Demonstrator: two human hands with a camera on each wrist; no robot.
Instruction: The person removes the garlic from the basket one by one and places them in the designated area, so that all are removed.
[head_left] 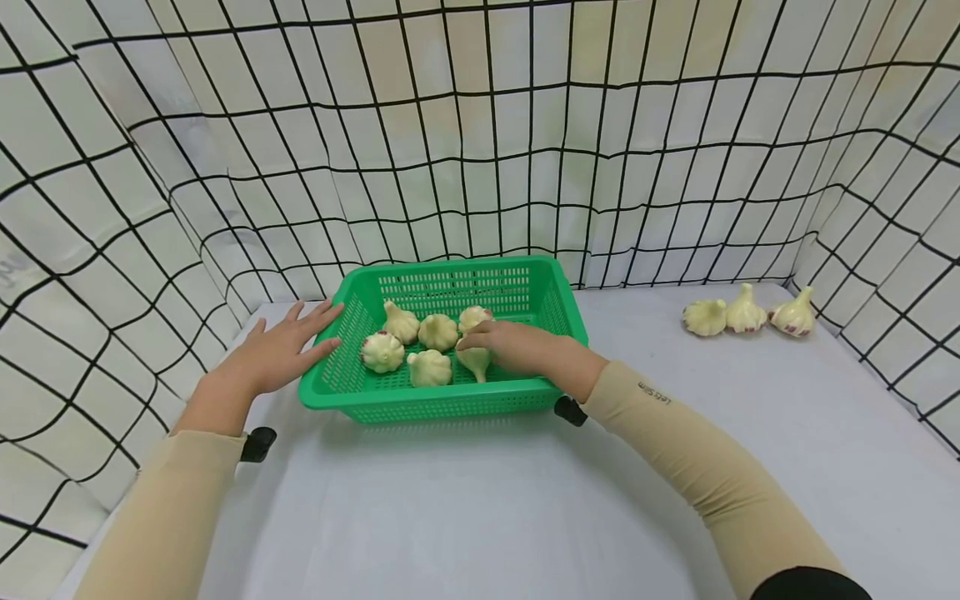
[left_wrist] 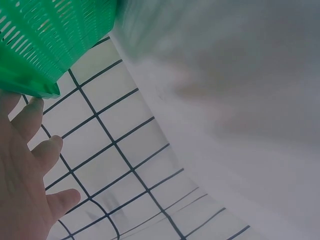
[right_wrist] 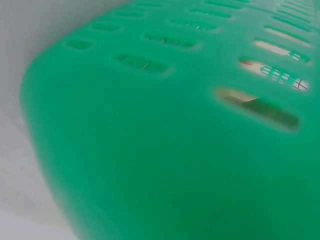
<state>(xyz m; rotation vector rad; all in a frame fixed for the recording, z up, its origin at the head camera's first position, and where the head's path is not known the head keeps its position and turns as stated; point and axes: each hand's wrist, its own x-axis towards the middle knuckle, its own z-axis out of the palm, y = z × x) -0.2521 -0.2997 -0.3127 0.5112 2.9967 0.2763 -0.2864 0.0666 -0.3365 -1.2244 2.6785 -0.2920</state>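
A green plastic basket (head_left: 420,408) with slotted walls holds several garlic bulbs (head_left: 429,368). My right hand (head_left: 517,346) reaches over its right side and grips one garlic bulb (head_left: 476,363), stem toward me, at the right of the group. My left hand (head_left: 281,350) has its fingers spread, with fingertips at the left rim. From the left wrist, the fingers (left_wrist: 31,117) show extended at the basket's edge (left_wrist: 30,87). In the right wrist view the basket wall (right_wrist: 125,150) fills most of the picture and hides the hand.
Three more garlic bulbs (head_left: 746,312) lie in a row on the white table (head_left: 465,508) at the right. Black wire mesh (head_left: 525,158) stands behind the basket and along both sides, close to my left hand.
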